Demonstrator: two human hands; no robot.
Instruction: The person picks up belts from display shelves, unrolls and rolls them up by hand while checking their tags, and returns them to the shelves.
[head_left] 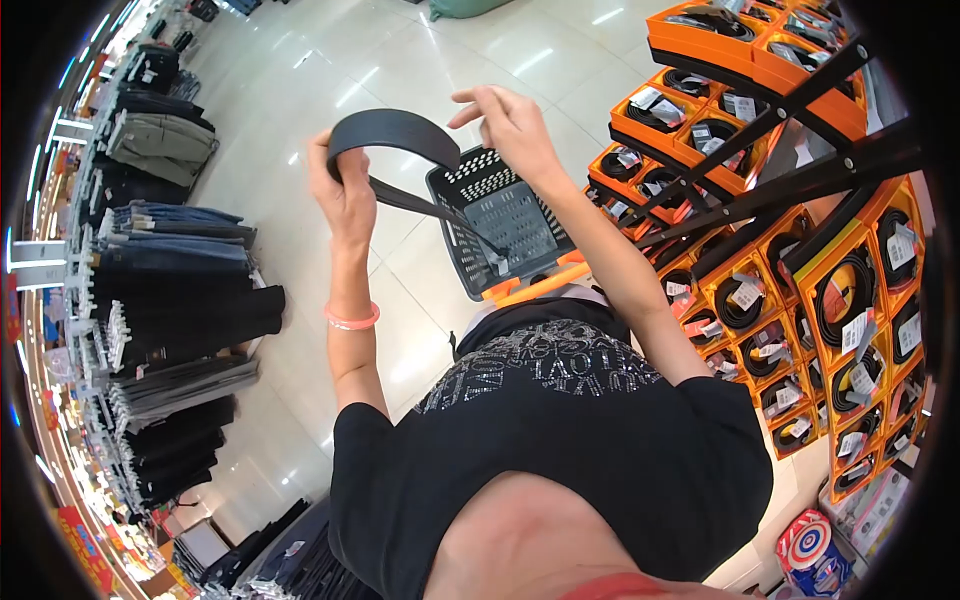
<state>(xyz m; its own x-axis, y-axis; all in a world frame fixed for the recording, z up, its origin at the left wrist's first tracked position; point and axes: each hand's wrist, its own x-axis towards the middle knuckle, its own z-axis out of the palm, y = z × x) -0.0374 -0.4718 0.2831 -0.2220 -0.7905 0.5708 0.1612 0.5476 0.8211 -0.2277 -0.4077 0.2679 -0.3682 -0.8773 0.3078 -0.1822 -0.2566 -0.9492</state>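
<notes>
A black belt [395,130] arches in a loop from my left hand [345,192], whose fingers are wrapped round it. The belt's other end hangs down over a black shopping basket [440,225], with a small pale tag near its tip. Just right of the loop, my right hand [512,132] is raised with fingers partly stretched and apart, touching nothing that I can see. The basket has perforated walls and an orange handle [540,285], and sits close in front of my body. My left wrist wears a coral bracelet [352,318].
On my right, an orange display rack [735,290] holds many coiled belts with white tags in compartments. Dark metal bars [790,180] cross in front of it. To my left, trousers [185,280] hang on a long rail. Pale shiny floor tiles [400,60] stretch ahead.
</notes>
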